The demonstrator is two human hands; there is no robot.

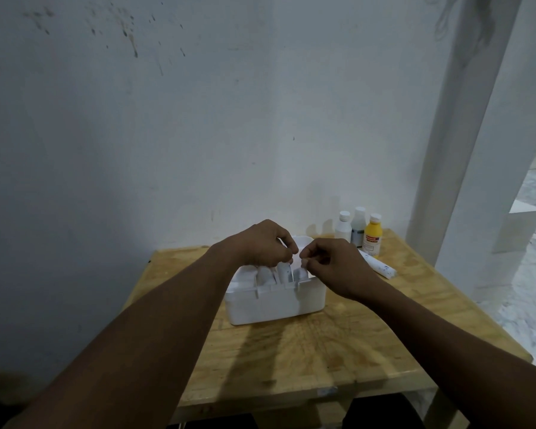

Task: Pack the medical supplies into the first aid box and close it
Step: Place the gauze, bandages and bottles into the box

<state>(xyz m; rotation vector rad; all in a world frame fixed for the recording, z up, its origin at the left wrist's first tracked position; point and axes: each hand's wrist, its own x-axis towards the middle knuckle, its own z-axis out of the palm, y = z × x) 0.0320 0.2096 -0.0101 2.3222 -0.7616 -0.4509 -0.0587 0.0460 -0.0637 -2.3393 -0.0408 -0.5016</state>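
A white first aid box [273, 301] stands open in the middle of a small wooden table [307, 345]. Several white items stand upright inside it, one a tube-like container [283, 271]. My left hand [260, 243] hovers over the box's far left part with fingers curled, touching the top of an item there. My right hand [334, 261] is over the box's right side, thumb and fingers pinched together; what they pinch is too small to tell. The box lid is hidden behind my hands.
Three bottles stand at the table's back right: a white one [343, 228], a clear one [358, 226] and a yellow one [372, 235]. A white roll [378, 265] lies beside them. A wall rises right behind the table.
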